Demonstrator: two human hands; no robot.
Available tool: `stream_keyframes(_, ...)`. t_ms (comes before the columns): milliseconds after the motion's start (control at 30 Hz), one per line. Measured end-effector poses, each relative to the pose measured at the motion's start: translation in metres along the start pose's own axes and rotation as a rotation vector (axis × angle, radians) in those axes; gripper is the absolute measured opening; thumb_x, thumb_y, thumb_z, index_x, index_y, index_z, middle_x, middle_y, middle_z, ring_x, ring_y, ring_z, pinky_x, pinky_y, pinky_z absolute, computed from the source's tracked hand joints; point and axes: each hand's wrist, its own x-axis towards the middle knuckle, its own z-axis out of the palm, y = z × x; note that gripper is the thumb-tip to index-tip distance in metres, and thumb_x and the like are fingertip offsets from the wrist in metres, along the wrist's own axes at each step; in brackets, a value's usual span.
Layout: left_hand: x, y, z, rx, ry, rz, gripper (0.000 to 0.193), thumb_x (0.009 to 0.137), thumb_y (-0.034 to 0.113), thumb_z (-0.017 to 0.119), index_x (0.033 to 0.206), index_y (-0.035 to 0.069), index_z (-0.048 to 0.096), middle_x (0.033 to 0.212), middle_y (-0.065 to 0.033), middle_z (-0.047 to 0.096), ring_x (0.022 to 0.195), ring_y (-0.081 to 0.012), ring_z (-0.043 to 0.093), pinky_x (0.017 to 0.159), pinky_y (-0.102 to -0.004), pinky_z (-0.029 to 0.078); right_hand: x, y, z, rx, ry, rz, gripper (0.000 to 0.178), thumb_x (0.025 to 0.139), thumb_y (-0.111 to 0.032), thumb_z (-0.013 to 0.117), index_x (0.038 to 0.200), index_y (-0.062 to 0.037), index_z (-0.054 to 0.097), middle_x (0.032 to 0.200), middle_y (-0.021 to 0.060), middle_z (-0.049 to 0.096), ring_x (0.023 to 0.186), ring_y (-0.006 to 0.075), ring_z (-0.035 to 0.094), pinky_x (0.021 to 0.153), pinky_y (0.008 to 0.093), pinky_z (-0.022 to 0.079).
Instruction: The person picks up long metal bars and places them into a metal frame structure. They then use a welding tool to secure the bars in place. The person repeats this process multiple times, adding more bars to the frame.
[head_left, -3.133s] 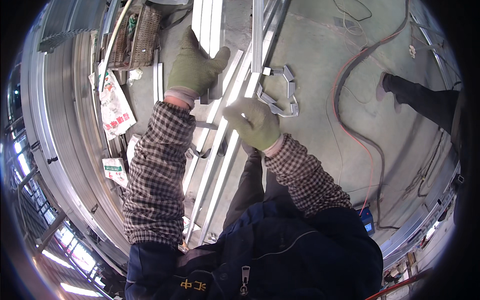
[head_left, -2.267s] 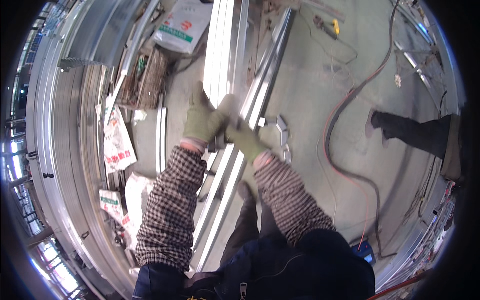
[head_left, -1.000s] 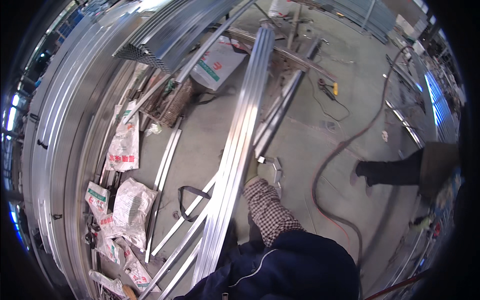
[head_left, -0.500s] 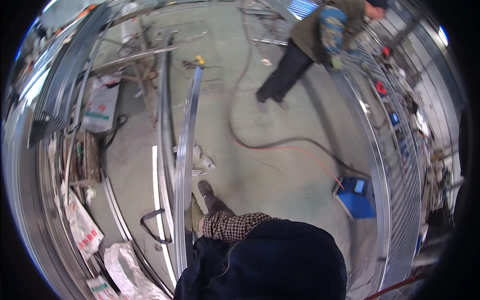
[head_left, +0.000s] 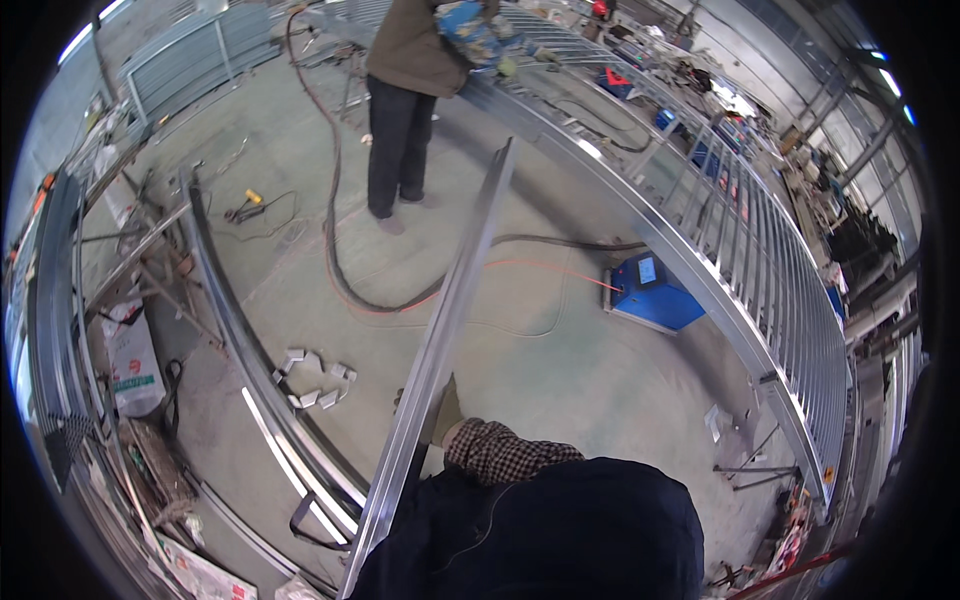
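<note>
A long silvery metal channel slants up from the lower edge across the middle of the view. My right hand, in an olive glove below a checked cuff, is closed on the channel's right side. Part of its grip is hidden behind the metal. I cannot see my left hand; the channel and my dark jacket cover that side. Ahead, a person in a brown vest and blue patterned sleeves reaches a gloved hand to a long slatted metal frame.
A blue machine with a small screen stands on the floor to the right, near a dark hose. More long rails lie on the left. Small metal pieces and a yellow-handled tool are on the floor. The slatted frame bounds the right side.
The view has turned right, so the co-worker and frame appear farther left. The channel's far end has swung right over the floor, with my right hand still on it.
</note>
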Motion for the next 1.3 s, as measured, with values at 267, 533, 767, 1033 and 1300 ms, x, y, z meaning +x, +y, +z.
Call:
stream_keyframes(267, 0.034, 0.119, 0.010, 0.129, -0.001, 0.091, 0.062, 0.079, 0.040, 0.088, 0.121, 0.002, 0.064, 0.104, -0.0204, 0.076, 0.100, -0.0323, 0.076, 0.090, -0.0463, 0.058, 0.002, -0.227, 0.016, 0.092, -0.317, -0.339, 0.080, 0.099, -0.071, 0.041, 0.122, -0.0001, 0.070, 0.111, 0.0184, 0.073, 0.105, 0.0388, 0.069, 0.101, 0.0550, 0.056)
stream_keyframes(533, 0.060, 0.257, 0.031, 0.247, -0.012, 0.122, 0.058, 0.081, 0.041, 0.086, 0.119, 0.002, 0.066, 0.103, -0.0202, 0.077, 0.100, -0.0305, 0.076, 0.089, -0.0453, 0.059, 0.012, -0.441, 0.045, 0.083, -0.314, -0.577, 0.081, 0.101, -0.074, 0.040, 0.132, -0.0042, 0.066, 0.118, 0.0186, 0.072, 0.108, 0.0362, 0.071, 0.099, 0.0532, 0.059)
stream_keyframes(767, 0.109, 0.341, 0.040, 0.335, 0.069, 0.397, 0.055, 0.083, 0.041, 0.084, 0.118, 0.002, 0.068, 0.103, -0.0200, 0.078, 0.099, -0.0290, 0.077, 0.089, -0.0444, 0.059, 0.038, -0.509, 0.031, 0.057, -0.318, -0.541, 0.066, 0.106, -0.065, 0.047, 0.138, -0.0087, 0.062, 0.121, 0.0154, 0.072, 0.110, 0.0331, 0.070, 0.101, 0.0471, 0.058)
stream_keyframes(1033, 0.198, 0.562, 0.047, 0.434, 0.149, 1.022, 0.079, 0.053, 0.037, 0.092, 0.111, 0.003, 0.053, 0.097, -0.0161, 0.062, 0.095, -0.0412, 0.060, 0.086, -0.0562, 0.050, 0.028, -0.548, 0.030, -0.270, -0.250, -0.367, 0.062, 0.112, -0.053, 0.044, 0.156, -0.0099, 0.049, 0.149, 0.0139, 0.060, 0.132, 0.0286, 0.062, 0.111, 0.0485, 0.050)
stream_keyframes(1300, 0.237, 0.824, 0.060, 0.362, 0.113, 1.099, 0.087, 0.048, 0.032, 0.095, 0.118, 0.002, 0.055, 0.109, -0.0231, 0.064, 0.104, -0.0456, 0.063, 0.090, -0.0556, 0.055, 0.016, -0.665, 0.009, -0.367, -0.078, -0.474, 0.055, 0.110, -0.042, 0.055, 0.154, -0.0084, 0.052, 0.137, 0.0123, 0.067, 0.126, 0.0266, 0.066, 0.109, 0.0432, 0.054)
